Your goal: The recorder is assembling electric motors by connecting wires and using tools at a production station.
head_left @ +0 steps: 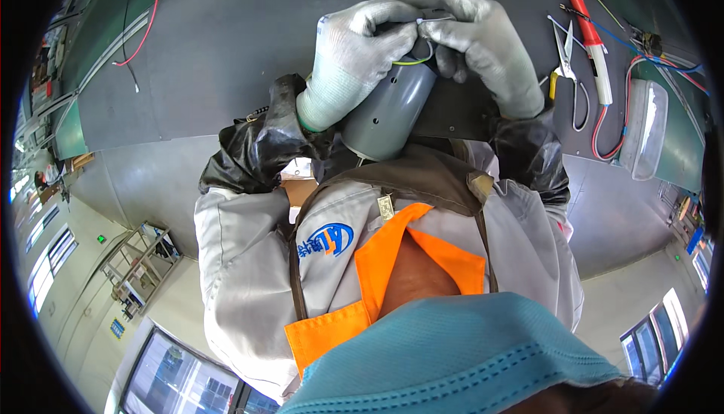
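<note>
A grey metal cylinder (388, 112) with small holes in its side lies tilted on the table edge, close against my apron. Yellow-green and grey wires (431, 53) come up from its far end. Above that end, both of my hands, in white knit gloves, meet with fingers pinched. Between their fingertips shows a thin white strip that looks like a cable tie (434, 19). My left hand (358, 56) closes on its left end, and my right hand (483, 44) closes on it from the right. The fingers partly hide the strip and the wire ends.
To the right lie scissors (565, 63) with one yellow handle showing, a red-and-white rod-shaped tool (587, 26) on a red cord, and a clear plastic box (645, 131). Blue and red wires run along the right edge. Loose red wire (154, 18) hangs at the far left of the dark tabletop (241, 59).
</note>
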Motion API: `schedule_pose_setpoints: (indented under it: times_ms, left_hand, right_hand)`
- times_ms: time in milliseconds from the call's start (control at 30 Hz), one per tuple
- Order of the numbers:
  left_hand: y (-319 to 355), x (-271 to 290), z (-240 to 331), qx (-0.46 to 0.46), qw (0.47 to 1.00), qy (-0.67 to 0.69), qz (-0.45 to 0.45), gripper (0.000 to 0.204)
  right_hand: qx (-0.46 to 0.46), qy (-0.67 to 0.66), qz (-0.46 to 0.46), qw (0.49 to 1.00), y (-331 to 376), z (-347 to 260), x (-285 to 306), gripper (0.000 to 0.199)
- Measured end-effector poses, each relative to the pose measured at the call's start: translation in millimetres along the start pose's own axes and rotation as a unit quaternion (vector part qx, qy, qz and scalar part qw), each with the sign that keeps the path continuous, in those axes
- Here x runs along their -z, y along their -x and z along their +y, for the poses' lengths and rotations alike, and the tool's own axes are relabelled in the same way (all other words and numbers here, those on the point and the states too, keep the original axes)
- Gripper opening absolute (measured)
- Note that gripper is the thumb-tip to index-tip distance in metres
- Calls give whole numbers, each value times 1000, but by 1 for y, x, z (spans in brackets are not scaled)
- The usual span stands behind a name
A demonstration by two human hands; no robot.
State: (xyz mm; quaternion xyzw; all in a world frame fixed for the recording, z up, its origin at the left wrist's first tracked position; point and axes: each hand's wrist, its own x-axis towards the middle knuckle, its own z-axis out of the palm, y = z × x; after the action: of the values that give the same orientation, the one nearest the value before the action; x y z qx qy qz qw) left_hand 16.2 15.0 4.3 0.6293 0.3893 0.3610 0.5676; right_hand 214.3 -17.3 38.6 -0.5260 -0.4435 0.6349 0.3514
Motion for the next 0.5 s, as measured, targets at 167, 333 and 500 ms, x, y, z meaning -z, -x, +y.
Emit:
schedule_pose_setpoints:
  times_ms: [167, 333, 500]
  left_hand:
    - [13, -2, 15, -145, 964, -221, 21, 23]
    - [25, -3, 4, -87, 974, -195, 73, 35]
    - [26, -15, 2, -84, 976, -154, 132, 25]
  right_hand:
    - [392, 391, 240, 798, 6, 35, -14, 22]
    - [169, 197, 203, 944, 6, 39, 6, 14]
    - [133, 152, 286, 937, -36, 59, 28, 14]
